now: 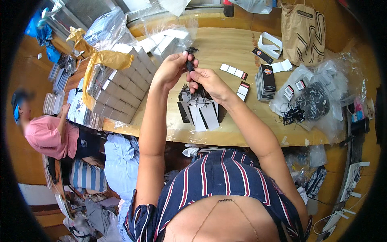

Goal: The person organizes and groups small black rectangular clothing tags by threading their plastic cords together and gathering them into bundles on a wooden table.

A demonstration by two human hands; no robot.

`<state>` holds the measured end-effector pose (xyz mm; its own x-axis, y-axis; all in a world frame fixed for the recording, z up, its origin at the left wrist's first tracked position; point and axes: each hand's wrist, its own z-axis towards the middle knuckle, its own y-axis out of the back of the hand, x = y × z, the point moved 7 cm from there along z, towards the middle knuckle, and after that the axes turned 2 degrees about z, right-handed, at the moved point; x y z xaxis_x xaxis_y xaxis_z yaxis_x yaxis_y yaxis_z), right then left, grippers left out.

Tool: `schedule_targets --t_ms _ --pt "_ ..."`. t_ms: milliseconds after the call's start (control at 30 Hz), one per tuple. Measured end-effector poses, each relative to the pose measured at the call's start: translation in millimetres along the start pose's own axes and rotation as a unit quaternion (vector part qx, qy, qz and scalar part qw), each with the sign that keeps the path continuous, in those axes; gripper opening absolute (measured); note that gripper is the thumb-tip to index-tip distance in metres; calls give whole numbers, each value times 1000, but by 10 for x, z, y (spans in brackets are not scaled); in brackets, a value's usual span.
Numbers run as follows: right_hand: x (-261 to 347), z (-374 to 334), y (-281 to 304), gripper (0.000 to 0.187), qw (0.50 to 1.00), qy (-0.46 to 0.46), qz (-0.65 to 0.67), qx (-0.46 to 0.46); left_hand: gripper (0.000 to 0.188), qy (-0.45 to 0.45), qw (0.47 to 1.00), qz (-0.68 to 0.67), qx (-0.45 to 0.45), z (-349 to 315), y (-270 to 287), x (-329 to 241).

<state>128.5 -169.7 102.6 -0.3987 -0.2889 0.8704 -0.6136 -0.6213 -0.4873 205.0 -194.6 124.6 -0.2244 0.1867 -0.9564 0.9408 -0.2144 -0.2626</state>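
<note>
Raised above the table, my left hand (pixel 172 70) pinches the upper part of a bundle of black cords (pixel 190 64), whose frayed ends stick up past the fingers. My right hand (pixel 212 84) grips the same bundle just below, thumb pressed on it. Under my hands, a cluster of black and white hang tags (pixel 207 115) fans out near the table's front edge, where the cords run down to them. To the right of my hands, small white label strips with red and black ends (pixel 234 71) lie flat.
Stacked white boxes (pixel 125 86) partly under yellow plastic stand left. At right are a stack of black cards (pixel 267 82), clear bags with black cords (pixel 312 101) and a brown paper bag (pixel 303 34). A person in a pink shirt (pixel 52 135) works at far left.
</note>
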Motion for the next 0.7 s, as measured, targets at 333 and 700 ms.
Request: schedule_targets --t_ms 333,700 --pt "-130 286 288 18 996 -67 24 -61 42 -14 933 242 -266 21 881 516" --pt "431 -63 -221 20 929 115 -351 36 56 -345 920 101 -155 -671 -126 234"
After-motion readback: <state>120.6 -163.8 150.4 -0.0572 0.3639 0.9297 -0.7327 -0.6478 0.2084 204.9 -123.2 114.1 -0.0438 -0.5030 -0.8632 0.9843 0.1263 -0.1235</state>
